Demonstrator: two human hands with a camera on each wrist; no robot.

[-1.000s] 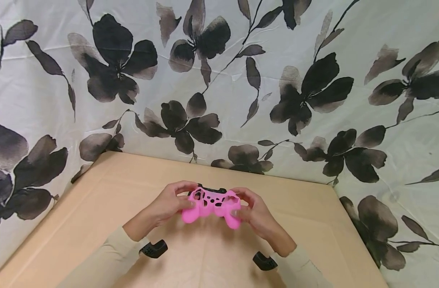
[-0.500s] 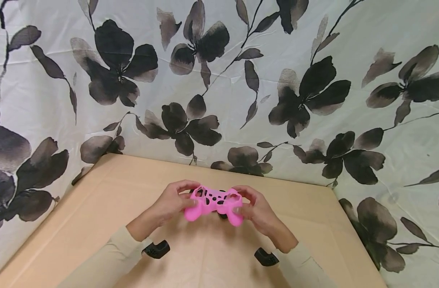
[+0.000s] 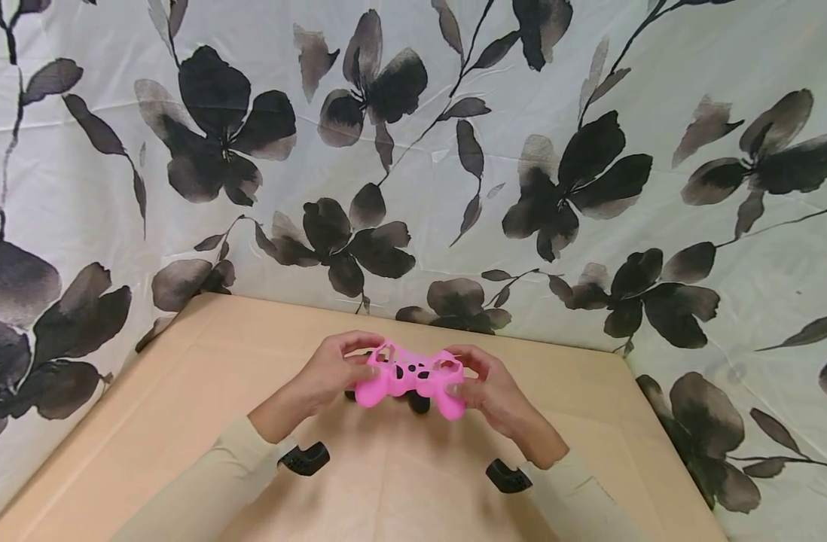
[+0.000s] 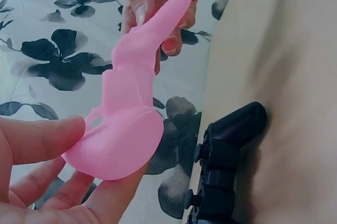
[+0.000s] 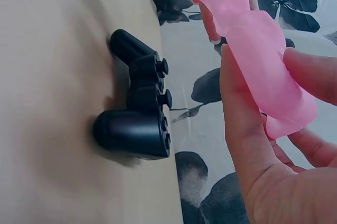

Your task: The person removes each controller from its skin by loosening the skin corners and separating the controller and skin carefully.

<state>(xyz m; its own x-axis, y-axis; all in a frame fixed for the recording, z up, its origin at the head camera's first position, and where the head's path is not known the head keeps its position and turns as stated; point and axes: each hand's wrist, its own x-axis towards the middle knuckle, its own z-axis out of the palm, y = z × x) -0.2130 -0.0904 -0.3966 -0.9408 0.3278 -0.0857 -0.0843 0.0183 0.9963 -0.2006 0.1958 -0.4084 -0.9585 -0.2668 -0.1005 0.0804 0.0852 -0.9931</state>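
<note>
A pink silicone controller cover is held just above the table, one grip in each hand. My left hand pinches its left grip and my right hand pinches its right grip. The cover is empty and floppy, with button holes through it. Under it a black game controller lies bare on the table, mostly hidden in the head view. The wrist views show the controller resting on the table with sticks and buttons exposed, apart from the cover.
The beige table is backed and flanked by a hanging white cloth with black flowers. Black wrist camera mounts sit under both cream sleeves.
The pink cover has come off the black controller and risen slightly; the controller now lies on the table beneath it. Both hands keep their hold on the cover.
</note>
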